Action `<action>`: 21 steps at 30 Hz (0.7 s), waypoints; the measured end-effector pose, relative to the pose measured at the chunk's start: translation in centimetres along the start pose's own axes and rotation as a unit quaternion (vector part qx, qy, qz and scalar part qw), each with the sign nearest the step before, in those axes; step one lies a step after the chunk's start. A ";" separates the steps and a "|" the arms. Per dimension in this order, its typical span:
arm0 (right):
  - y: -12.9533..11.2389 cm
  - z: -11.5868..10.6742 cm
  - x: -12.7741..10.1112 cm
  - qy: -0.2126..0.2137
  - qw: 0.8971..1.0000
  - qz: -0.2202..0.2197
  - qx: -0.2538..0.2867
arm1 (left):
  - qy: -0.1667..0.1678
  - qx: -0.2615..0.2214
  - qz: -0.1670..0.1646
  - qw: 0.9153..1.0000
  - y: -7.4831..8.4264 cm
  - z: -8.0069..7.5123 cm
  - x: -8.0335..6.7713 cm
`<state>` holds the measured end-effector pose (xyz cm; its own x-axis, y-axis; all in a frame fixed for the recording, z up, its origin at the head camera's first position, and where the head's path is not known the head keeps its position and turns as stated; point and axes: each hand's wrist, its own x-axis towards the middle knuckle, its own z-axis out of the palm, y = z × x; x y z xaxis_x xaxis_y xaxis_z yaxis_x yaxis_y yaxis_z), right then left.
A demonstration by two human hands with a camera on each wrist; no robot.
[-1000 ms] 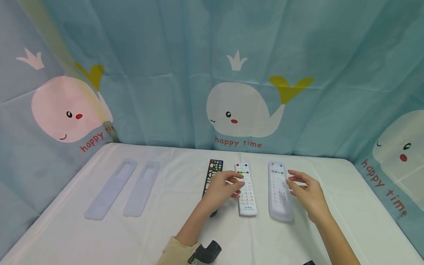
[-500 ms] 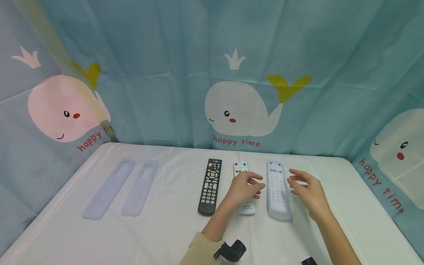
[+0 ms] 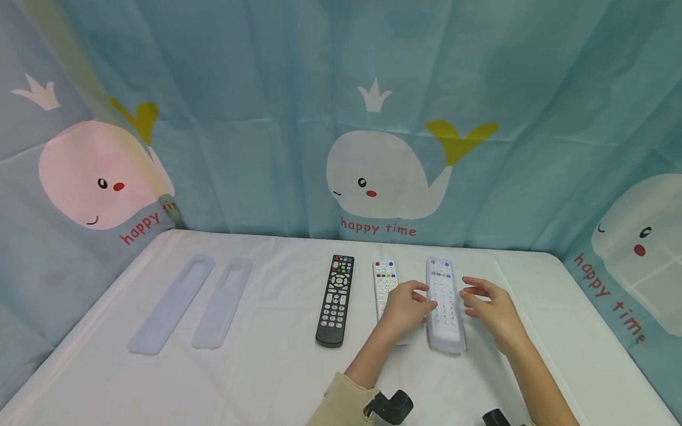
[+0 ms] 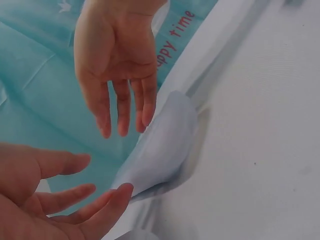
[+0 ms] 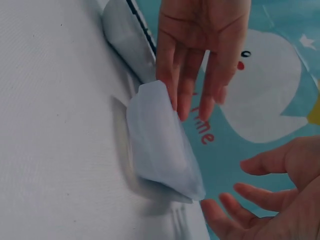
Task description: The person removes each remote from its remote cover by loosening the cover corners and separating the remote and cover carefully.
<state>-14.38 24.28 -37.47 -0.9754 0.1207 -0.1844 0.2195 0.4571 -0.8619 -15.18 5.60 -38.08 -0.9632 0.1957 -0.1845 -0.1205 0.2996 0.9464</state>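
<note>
A white remote in a translucent silicone cover lies on the table between both hands. My left hand has its fingertips right at the cover's left edge, fingers loosely bent, and it hides part of a bare white remote. On the other side my right hand hovers close to the cover's right edge, thumb and fingers apart. In the left wrist view the covered remote shows end-on between the hands; the right wrist view also shows its end. Neither hand grips anything.
A black remote lies left of the white one. Two flat translucent covers, a longer one and a shorter one, lie at the table's left. Behind the white tabletop hangs a blue whale-print curtain.
My left hand has moved right, from over the black remote, across the bare white remote, to the left edge of the covered remote. The right hand has stayed almost in place beside it.
</note>
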 end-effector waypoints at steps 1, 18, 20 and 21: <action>0.1 0.1 0.1 -0.002 1.000 0.002 -0.001 | 0.003 0.004 0.000 1.000 0.0 0.1 0.0; 1.5 1.0 0.6 -0.035 0.999 0.020 -0.005 | 0.019 0.057 0.004 0.998 -0.5 1.9 0.2; 1.5 1.0 0.6 -0.036 0.999 0.021 -0.007 | 0.018 0.059 0.002 0.998 -0.5 2.0 0.3; 1.5 1.0 0.6 -0.036 0.999 0.021 -0.007 | 0.018 0.058 0.001 0.998 -0.6 2.0 0.3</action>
<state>-14.64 24.16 -39.32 -0.9640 0.0763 -0.2548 0.2604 0.4655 -0.8459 -14.91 7.38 -39.21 -0.9715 0.1637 -0.1715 -0.0922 0.4054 0.9095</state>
